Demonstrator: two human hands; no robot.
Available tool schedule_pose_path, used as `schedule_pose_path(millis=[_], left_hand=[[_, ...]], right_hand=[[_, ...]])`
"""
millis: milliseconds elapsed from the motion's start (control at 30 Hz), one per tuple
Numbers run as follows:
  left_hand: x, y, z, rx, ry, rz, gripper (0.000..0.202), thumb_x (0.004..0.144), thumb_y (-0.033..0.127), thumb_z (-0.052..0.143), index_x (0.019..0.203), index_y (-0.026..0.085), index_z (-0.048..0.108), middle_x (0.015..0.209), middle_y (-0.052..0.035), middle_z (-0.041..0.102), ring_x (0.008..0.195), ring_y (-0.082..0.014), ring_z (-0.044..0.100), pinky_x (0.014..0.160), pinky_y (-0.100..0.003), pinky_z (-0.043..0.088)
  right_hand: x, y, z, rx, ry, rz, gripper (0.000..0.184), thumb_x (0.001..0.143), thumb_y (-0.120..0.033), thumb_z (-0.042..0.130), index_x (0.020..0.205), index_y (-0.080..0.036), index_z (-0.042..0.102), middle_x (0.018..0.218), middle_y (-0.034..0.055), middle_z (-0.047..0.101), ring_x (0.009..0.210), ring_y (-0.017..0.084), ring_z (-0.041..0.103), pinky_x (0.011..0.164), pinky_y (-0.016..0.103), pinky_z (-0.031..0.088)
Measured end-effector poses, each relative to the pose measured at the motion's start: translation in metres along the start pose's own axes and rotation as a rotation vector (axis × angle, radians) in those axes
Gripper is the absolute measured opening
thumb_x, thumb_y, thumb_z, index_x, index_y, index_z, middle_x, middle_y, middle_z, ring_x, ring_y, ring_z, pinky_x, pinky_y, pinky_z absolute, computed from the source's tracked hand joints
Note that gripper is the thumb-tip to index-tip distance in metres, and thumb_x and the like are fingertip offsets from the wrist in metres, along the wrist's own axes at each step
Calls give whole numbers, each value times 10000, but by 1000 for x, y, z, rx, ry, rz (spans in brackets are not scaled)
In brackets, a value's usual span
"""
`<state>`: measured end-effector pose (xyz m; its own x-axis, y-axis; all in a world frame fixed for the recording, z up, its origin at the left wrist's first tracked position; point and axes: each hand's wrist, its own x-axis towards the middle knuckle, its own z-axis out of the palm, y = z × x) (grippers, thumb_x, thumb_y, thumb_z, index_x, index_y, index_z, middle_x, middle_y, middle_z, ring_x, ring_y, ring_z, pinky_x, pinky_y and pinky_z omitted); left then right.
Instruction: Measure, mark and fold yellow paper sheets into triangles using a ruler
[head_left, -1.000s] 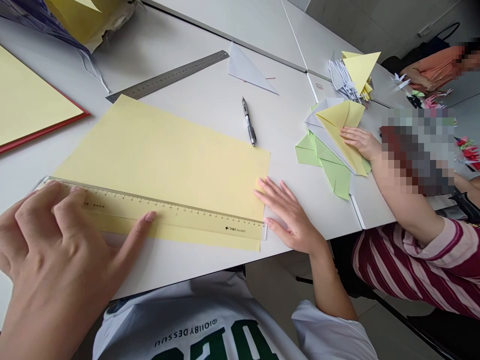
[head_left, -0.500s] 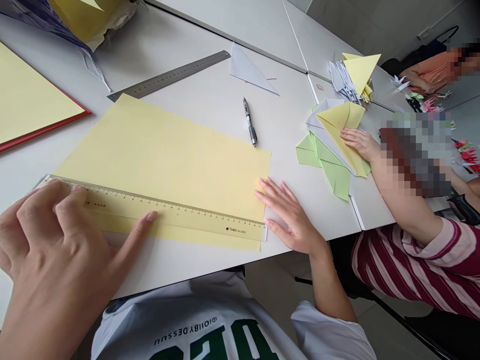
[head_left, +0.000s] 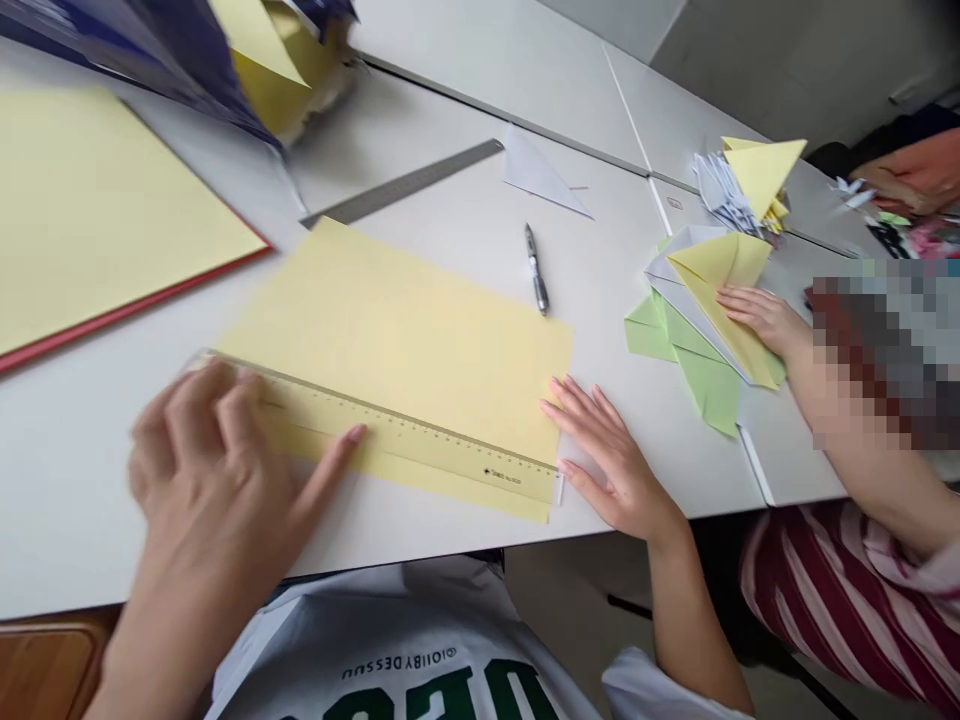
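A large pale yellow sheet [head_left: 405, 330] lies on the white table [head_left: 465, 200]. Along its near edge lies a clear plastic ruler [head_left: 420, 440]. My left hand [head_left: 217, 480] rests on the ruler's left end, fingers bent and thumb stretched out along it, pressing it down. My right hand [head_left: 607, 455] lies flat with fingers spread at the sheet's right edge, next to the ruler's right end. Neither hand grips anything.
A pen [head_left: 537, 268] and a steel ruler [head_left: 405, 185] lie beyond the sheet, with a white folded paper [head_left: 544, 175]. Yellow paper on a red board [head_left: 90, 220] sits far left. At right, another person's hand [head_left: 761, 315] rests on folded yellow, white and green papers [head_left: 697, 300].
The view has swung left and down, so everything appears shifted right and blurred. My hands keep their places on the ruler and the sheet.
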<state>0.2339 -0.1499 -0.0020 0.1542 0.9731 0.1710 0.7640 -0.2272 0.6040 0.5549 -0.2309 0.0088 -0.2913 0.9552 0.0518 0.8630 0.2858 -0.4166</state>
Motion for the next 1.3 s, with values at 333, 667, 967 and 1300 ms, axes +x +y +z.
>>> schedule_pose_path(millis=[333,667,967,1300], left_hand=[[-15,1,-3,383,128,19,737,906,654,421,1406,118,340,1504,-245,346,1423,-418,303,1073,-637,406],[-20,0,-3,354,150,30,734,896,595,509,1421,124,305,1426,-247,391,1414,-407,316,1061,-602,432],[-22,1,-4,325,152,7,694,899,589,515,1376,125,320,1391,-237,393,1399,-404,322,1042,-609,455],[-22,0,-2,317,150,-8,682,894,602,512,1373,154,323,1439,-228,375,1396,-420,329,1050,-618,441]], right_hand=[[-12,5,14,-80,39,-79,573,965,-267,415,1528,-243,309,1602,35,293,1489,276,265,1236,501,196],[-16,12,16,-173,39,-96,609,946,-308,418,1540,-294,287,1585,37,326,1440,332,355,1163,589,336],[-19,13,18,-168,28,-74,601,951,-317,410,1539,-285,288,1584,62,324,1437,367,348,1130,656,342],[-16,12,18,-149,77,-134,589,944,-293,427,1523,-248,332,1576,67,345,1444,323,353,1198,573,276]])
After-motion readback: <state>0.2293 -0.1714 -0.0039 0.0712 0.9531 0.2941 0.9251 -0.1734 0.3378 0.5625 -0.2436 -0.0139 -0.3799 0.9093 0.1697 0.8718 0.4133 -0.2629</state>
